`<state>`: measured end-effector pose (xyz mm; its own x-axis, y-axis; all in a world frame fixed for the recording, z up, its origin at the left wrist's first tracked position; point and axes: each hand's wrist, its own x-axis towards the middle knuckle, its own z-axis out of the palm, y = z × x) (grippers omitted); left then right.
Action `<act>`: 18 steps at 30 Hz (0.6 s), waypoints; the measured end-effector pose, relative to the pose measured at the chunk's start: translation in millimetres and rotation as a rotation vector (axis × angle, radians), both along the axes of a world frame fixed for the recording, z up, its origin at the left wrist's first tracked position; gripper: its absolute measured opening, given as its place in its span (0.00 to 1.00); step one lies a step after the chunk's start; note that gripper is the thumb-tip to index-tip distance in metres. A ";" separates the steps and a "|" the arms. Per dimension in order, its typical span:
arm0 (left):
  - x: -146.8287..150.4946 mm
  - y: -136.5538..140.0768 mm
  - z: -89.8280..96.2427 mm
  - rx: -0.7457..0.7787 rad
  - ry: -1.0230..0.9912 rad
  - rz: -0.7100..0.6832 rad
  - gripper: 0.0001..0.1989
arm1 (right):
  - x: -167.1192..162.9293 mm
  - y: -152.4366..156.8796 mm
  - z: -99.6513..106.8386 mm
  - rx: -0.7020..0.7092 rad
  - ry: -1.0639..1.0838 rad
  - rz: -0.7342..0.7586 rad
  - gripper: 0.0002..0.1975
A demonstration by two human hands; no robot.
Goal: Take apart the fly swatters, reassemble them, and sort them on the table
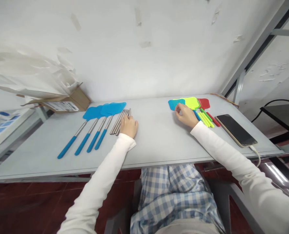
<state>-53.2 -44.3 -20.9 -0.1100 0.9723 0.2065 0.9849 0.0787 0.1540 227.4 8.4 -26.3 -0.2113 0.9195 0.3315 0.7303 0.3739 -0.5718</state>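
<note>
Head view, swatters: I am counting four blue swatters (107, 110), heads overlapping, lying on the left part of the table (154, 136).
Metal rods: several rods (116, 124) are lying just right of them; the left hand (129, 126) is covering some ends, so I am not getting a sure count.
Left hand: it is resting on the rods with fingers curled; I cannot tell whether it is gripping one.
Right hand: the right hand (186, 116) is touching the loose blue head (173, 104), thumb and fingertips close together; I cannot tell whether they are pinching it.
Loose heads: I am seeing one blue, one yellow-green head (191, 102) and one red head (204, 103), overlapping near the wall (144, 68).
Loose grips: one red grip (213, 119), one green, one partly hidden blue and at least two yellow are lying beside the right wrist.
Around: one phone (236, 130) with a cable (257, 154) is lying right of the grips; one cardboard box (79, 99) is standing at the back left.
</note>
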 end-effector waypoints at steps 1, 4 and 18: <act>1.6 5.4 -1.1 -0.013 0.014 0.017 0.18 | 4.1 0.5 2.7 0.074 -0.157 -0.096 0.06; 2.1 14.4 -3.0 0.000 -0.022 0.036 0.17 | 15.8 -0.6 9.6 0.088 -0.458 -0.363 0.13; 27.2 30.6 4.0 -0.455 -1.507 -0.065 0.11 | 19.1 -10.8 15.4 -0.045 -0.599 -0.444 0.14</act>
<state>-26.0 -13.7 -17.0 0.1061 0.9308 -0.3498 -0.0426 0.3557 0.9336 246.6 -2.4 -10.9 0.0506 0.9704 0.2362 0.9984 -0.0433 -0.0361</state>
